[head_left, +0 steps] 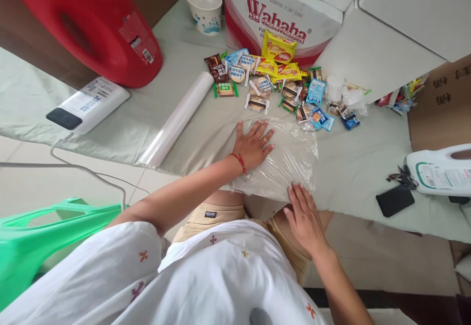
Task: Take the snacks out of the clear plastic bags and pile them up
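A sheet of clear plastic wrap (290,153) lies spread over the cloth in front of me, wrinkled towards its right side. My left hand (253,146) rests flat on its left part, fingers apart; a red string bracelet is on that wrist. At the sheet's near right corner, my right hand (303,214) presses its outstretched fingertips on the edge. Just beyond the sheet is a pile of small packaged snacks (261,87) in yellow, blue, brown and green wrappers. To the left, a roll of plastic wrap (176,119) lies slantwise on the cloth.
Behind the snacks stands a Wahaha carton (279,15), with a paper cup (204,11) beside it. A red jug (121,30) and a white device with a cable (88,104) are at left. Far right are a black phone-like object (395,200) and a white bottle (441,170).
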Available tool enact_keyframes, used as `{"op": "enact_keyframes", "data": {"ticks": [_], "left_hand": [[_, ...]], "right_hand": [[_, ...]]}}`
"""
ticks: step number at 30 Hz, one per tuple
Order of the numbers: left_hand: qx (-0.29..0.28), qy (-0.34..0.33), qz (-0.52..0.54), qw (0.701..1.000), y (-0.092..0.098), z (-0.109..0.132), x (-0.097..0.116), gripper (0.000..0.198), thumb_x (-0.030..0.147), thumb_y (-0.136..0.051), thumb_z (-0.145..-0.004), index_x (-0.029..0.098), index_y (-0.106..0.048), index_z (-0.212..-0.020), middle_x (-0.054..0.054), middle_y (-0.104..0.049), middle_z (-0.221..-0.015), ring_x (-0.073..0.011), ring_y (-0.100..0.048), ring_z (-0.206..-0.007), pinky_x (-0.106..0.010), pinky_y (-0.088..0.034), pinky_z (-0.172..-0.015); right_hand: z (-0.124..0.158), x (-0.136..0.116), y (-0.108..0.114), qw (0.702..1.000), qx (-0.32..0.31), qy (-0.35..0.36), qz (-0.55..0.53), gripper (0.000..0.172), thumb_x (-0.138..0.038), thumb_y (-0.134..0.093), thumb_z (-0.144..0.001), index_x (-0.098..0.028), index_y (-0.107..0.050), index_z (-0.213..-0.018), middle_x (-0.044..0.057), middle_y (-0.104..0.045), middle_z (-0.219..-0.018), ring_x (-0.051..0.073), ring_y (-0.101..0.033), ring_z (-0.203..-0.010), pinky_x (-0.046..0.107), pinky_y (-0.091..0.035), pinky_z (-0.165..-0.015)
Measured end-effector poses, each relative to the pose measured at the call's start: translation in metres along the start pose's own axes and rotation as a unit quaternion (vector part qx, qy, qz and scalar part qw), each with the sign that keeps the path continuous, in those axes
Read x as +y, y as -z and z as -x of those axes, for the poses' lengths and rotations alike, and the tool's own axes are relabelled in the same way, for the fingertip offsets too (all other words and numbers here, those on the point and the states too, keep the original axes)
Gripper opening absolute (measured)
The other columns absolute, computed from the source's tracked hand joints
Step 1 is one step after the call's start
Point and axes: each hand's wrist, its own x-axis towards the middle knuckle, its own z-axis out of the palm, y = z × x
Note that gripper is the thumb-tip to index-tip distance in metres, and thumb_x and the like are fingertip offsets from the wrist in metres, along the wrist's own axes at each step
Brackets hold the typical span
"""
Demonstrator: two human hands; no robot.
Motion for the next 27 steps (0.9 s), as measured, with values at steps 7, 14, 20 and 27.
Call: {"op": "enact_keyframes", "data": {"ticks": [7, 14, 20, 27], "left_hand": [[-0.008, 0.007, -0.002, 1.000, -0.004, -0.003, -0.002, 0.062, 0.051, -0.027, -0.108, 0.029, -0.036, -0.165, -0.008, -0.022, -0.176, -0.0324, -0.020, -0.163, -0.076, 0.002, -0.125], [0.001, 0.004, -0.001, 1.000, -0.004, -0.001, -0.002, 0.061, 0.050, -0.028, -0.108, 0.029, -0.038, -0.164, -0.009, -0.025, -0.176, -0.0315, -0.022, -0.163, -0.076, 0.001, -0.125], [0.008, -0.001, 0.009, 1.000, -0.002, 0.000, -0.002, 0.059, 0.050, -0.025, -0.110, 0.026, -0.041, -0.162, -0.010, -0.028, -0.175, -0.0308, -0.025, -0.162, -0.078, -0.002, -0.125], [0.012, -0.006, 0.017, 1.000, -0.001, 0.001, -0.001, 0.058, 0.050, -0.025, -0.110, 0.028, -0.043, -0.161, -0.008, -0.029, -0.174, -0.0316, -0.027, -0.161, -0.077, -0.001, -0.125]], "right_hand": [[0.047, 0.027, 0.025, 0.903, 0.176, -0.376, -0.113, 0.048, -0.060, -0.047, -0.100, -0.021, -0.070, -0.117, 0.015, -0.075, -0.103, 0.030, -0.072, -0.098, 0.046, -0.057, -0.087], [-0.045, 0.030, 0.027, 0.907, 0.121, -0.365, -0.170, 0.043, -0.061, -0.065, -0.081, -0.020, -0.070, -0.094, 0.012, -0.068, -0.105, 0.024, -0.064, -0.088, 0.042, -0.052, -0.086], [-0.059, 0.011, 0.037, 0.794, 0.207, -0.356, -0.447, 0.044, -0.059, -0.077, -0.077, -0.025, -0.053, -0.091, 0.006, -0.073, -0.101, 0.018, -0.068, -0.084, 0.030, -0.055, -0.068], [-0.035, 0.036, 0.045, 0.745, 0.179, -0.433, -0.475, 0.058, -0.061, -0.091, -0.056, -0.022, -0.057, -0.082, -0.006, -0.056, -0.060, 0.006, -0.038, -0.043, 0.021, -0.025, -0.039]]}}
